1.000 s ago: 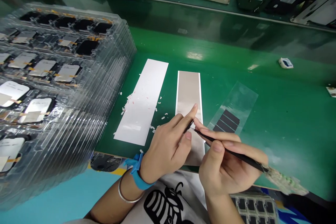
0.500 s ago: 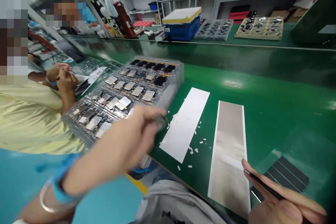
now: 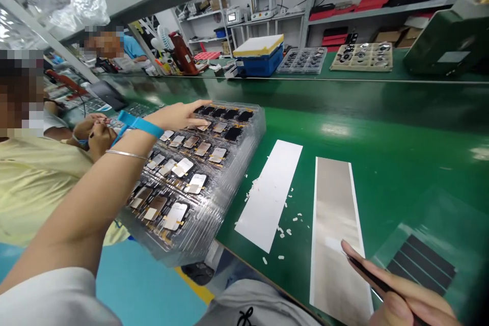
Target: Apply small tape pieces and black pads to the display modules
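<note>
My left hand (image 3: 187, 114) reaches over the far left part of a clear plastic tray (image 3: 244, 163). Its thumb and index finger are apart, above the second row of small screen-like parts; whether they touch one is hard to see. Black parts (image 3: 244, 116) fill the far row, while nearer rows hold silver-backed and white-backed parts (image 3: 177, 215). At lower right my right hand (image 3: 401, 285) is closed around dark tweezers (image 3: 372, 275), whose tips are hidden. The index fingertip is over a long grey-brown strip (image 3: 334, 188) with white edges.
Beside the tray lies a white sheet (image 3: 271, 188), with small white scraps (image 3: 282, 232) scattered around it. A clear film with black strips (image 3: 422, 262) is at right. A co-worker's hands (image 3: 101, 135) are left of the tray. A blue box (image 3: 262, 61) stands on the back ledge.
My left hand has moved from the tray's near right side to its far left; the small dark piece in its fingers no longer shows. My right hand has stayed near the strip. The view has tilted up.
</note>
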Motion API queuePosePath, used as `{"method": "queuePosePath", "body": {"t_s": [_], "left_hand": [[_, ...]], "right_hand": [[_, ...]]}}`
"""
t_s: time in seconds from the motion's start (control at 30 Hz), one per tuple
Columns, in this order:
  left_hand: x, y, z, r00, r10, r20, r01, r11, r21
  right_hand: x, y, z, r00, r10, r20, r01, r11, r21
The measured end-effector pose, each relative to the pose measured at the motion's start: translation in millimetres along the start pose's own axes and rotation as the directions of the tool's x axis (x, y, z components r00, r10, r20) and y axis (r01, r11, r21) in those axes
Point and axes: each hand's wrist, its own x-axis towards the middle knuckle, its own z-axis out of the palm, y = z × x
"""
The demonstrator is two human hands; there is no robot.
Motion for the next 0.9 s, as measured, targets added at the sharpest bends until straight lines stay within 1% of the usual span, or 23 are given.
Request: {"method": "queuePosePath", "body": {"t_s": [0.07, 0.1, 0.17, 0.2, 0.23, 0.3, 0.4, 0.47, 0.5, 0.57, 0.6, 0.63, 0.67, 0.7, 0.73, 0.8, 0.83, 0.87, 0.9], "left_hand": [[3.6, 11.8, -0.7, 0.996, 0.058, -0.064, -0.048, 0.989, 0.143], [4.4, 20.9, 1.1, 0.993, 0.103, -0.064, -0.089, 0.975, 0.203], [4.4, 43.1, 9.0, 0.986, 0.164, 0.007, -0.159, 0.946, 0.283], [4.0, 55.0, 14.2, 0.987, 0.152, 0.053, -0.161, 0.936, 0.314], [3.8, 66.4, 19.7, 0.990, 0.118, 0.076, -0.138, 0.921, 0.365], [5.1, 85.9, 29.6, 0.997, 0.035, 0.068, -0.063, 0.881, 0.470], [10.5, 104.6, 37.0, 0.999, -0.034, 0.005, 0.026, 0.850, 0.526], [10.0, 112.4, 36.4, 0.997, -0.049, -0.055, 0.071, 0.835, 0.546], [5.7, 115.9, 35.0, 0.995, -0.040, -0.092, 0.084, 0.836, 0.543], [-15.1, 124.0, 32.3, 0.989, 0.008, -0.145, 0.061, 0.886, 0.460], [-32.5, 129.0, 32.3, 0.987, 0.046, -0.155, 0.014, 0.929, 0.369], [-53.9, 135.0, 34.2, 0.986, 0.088, -0.139, -0.053, 0.970, 0.238], [-78.3, 141.8, 38.5, 0.984, 0.134, -0.119, -0.124, 0.988, 0.087], [-104.0, 149.4, 45.4, 0.977, 0.189, -0.097, -0.194, 0.980, -0.043], [-129.0, 157.5, 54.9, 0.973, 0.206, -0.103, -0.219, 0.966, -0.138], [-169.4, 172.7, 80.7, 0.958, 0.243, -0.151, -0.277, 0.920, -0.277], [-182.1, 178.7, 96.2, 0.950, 0.269, -0.161, -0.310, 0.880, -0.360], [-189.0, 183.1, 112.5, 0.953, 0.275, -0.129, -0.304, 0.845, -0.440], [-190.4, 185.7, 129.1, 0.958, 0.265, -0.108, -0.281, 0.801, -0.528]], "right_hand": [[-0.6, -4.2, 6.1, 0.997, -0.034, -0.075, 0.035, 0.999, 0.015], [-0.8, -6.0, 8.0, 0.995, -0.041, -0.095, 0.043, 0.999, 0.027], [-1.1, -9.7, 9.8, 0.994, -0.046, -0.103, 0.053, 0.997, 0.061], [-1.2, -11.8, 9.9, 0.994, -0.045, -0.103, 0.053, 0.995, 0.083], [-1.3, -14.1, 9.7, 0.994, -0.029, -0.106, 0.040, 0.993, 0.107], [-1.2, -19.1, 8.7, 0.994, 0.004, -0.114, 0.013, 0.988, 0.153], [1.0, -26.0, 7.4, 0.996, 0.023, -0.081, -0.009, 0.986, 0.164], [4.9, -29.1, 8.2, 0.998, -0.002, -0.063, 0.012, 0.986, 0.164], [7.4, -29.9, 9.0, 0.998, -0.015, -0.063, 0.026, 0.985, 0.173], [12.8, -30.0, 10.7, 0.997, -0.047, -0.059, 0.059, 0.974, 0.218], [15.2, -29.3, 10.8, 0.997, -0.052, -0.051, 0.063, 0.968, 0.242], [17.5, -28.4, 10.0, 0.998, -0.044, -0.034, 0.052, 0.965, 0.257], [19.5, -27.5, 8.3, 0.999, -0.034, 0.000, 0.033, 0.968, 0.251], [21.5, -27.1, 5.5, 0.999, -0.027, 0.041, 0.017, 0.974, 0.225], [23.8, -27.5, 2.2, 0.994, -0.030, 0.107, 0.010, 0.983, 0.181], [29.7, -31.4, -4.1, 0.959, -0.094, 0.266, 0.070, 0.993, 0.097], [33.4, -34.6, -5.8, 0.928, -0.135, 0.347, 0.116, 0.990, 0.076], [37.7, -38.2, -6.1, 0.892, -0.179, 0.415, 0.165, 0.984, 0.071], [42.2, -41.6, -4.6, 0.852, -0.229, 0.470, 0.223, 0.972, 0.071]]}}
